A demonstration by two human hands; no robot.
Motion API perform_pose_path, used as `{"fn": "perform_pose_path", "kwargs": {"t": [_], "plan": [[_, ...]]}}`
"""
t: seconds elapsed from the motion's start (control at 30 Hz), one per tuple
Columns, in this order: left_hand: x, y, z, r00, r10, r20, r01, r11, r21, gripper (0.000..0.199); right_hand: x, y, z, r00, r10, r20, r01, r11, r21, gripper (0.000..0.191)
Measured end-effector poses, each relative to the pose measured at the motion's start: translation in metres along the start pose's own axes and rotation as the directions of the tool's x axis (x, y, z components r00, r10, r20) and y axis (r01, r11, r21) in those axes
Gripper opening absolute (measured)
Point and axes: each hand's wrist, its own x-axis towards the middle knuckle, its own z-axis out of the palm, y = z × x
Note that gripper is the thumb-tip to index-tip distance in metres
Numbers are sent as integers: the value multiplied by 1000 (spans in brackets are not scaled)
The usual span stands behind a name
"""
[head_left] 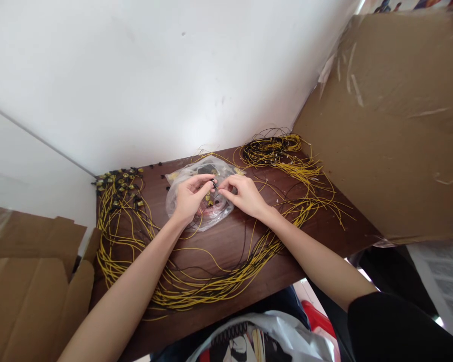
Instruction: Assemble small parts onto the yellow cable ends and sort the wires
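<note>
Two bare hands meet over the middle of a brown wood-look tabletop (151,173) as I watch from my remote seat. I see the left hand (190,197) pinching a small black piece (213,183) between thumb and fingertips. The right hand (242,192) is just to its right, thumb and forefinger closed on a thin dark strand; whether it joins the piece I can't tell. Directly beneath both hands lies a clear, crumpled plastic bag (172,203), with pinkish and yellow contents showing through.

On my near side, a long bundle of thin yellow and black wires (211,293) sweeps in a curve from left to right, passing below both forearms. Its left end fans up to a cluster of small yellow-and-black connectors (124,185) at the table's far left. A looped pile of yellow and black wire (274,150) sits at far right. I have a white wall (154,75) beyond, a large brown cardboard panel (400,130) on the right and cardboard flaps (30,301) near left.
</note>
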Motion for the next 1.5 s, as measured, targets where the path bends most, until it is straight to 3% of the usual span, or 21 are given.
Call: {"fn": "perform_pose_path", "kwargs": {"t": [0.23,0.7,1.1,1.5], "plan": [[0,-1,0,1000,2,-11,-2,1000,-16,23,0,0,0,1000,-14,6,14,999,-37,10],[-2,-2,3,996,74,54,-77,995,63,19,0,-3,-2,992,-25,-126,23,1000,-15,9],[-3,5,4,998,45,43,-51,988,148,23,-2,-4,-3,991,-99,-95,86,988,-130,12],[-3,6,4,996,61,67,-71,987,148,20,-3,-5,-4,995,-71,-66,63,990,-126,13]]}}
